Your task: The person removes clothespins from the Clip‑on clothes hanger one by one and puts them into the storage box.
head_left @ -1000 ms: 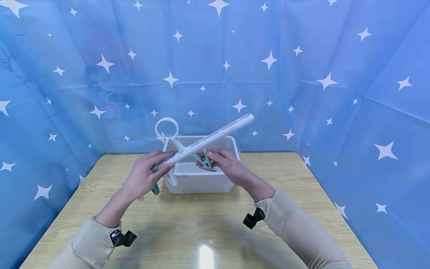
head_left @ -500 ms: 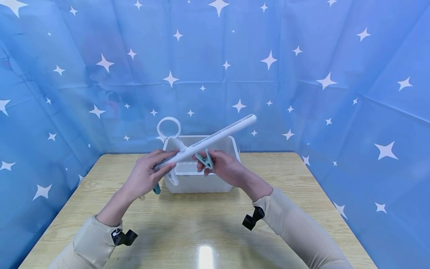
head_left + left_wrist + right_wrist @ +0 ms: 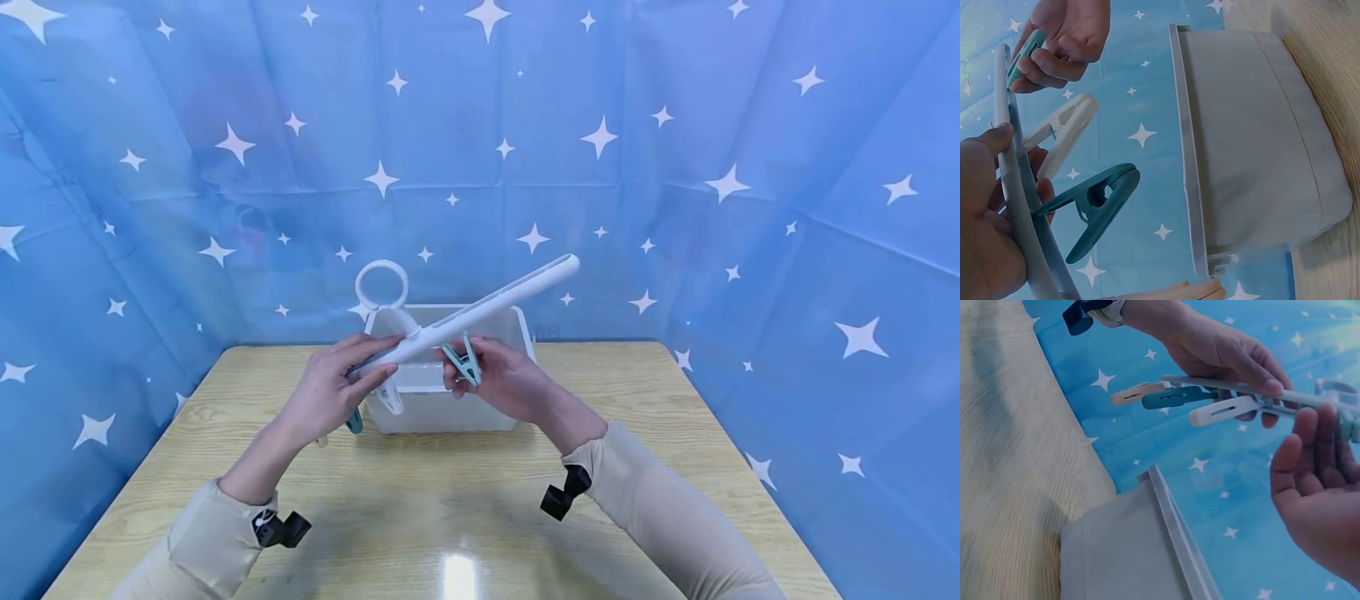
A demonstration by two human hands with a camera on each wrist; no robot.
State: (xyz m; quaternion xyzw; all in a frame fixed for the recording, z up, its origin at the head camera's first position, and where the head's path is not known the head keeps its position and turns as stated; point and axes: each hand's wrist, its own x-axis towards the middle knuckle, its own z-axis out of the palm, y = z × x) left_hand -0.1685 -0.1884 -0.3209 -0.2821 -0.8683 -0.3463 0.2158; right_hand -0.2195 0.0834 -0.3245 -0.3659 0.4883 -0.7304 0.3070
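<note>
My left hand (image 3: 322,387) grips the lower left part of a white clip hanger (image 3: 498,300), holding it tilted up to the right above a tub. A ring hook (image 3: 381,285) stands out from its bar. From the held end hang a white clothespin (image 3: 1066,134), a dark teal clothespin (image 3: 1107,209) and a beige clothespin (image 3: 1138,392). My right hand (image 3: 513,383) holds a light teal clothespin (image 3: 472,372) close under the middle of the bar. In the left wrist view, this clothespin overlaps the bar's far end.
A translucent white tub (image 3: 450,414) stands on the wooden table (image 3: 420,508) behind the hands, near the far edge. A blue curtain (image 3: 480,108) with white stars encloses the back and sides. Black wrist cameras (image 3: 281,529) are strapped over both sleeves.
The hanger and my left hand have shifted slightly to the right. My right hand has changed its hold on the light teal clothespin, which has turned a little.
</note>
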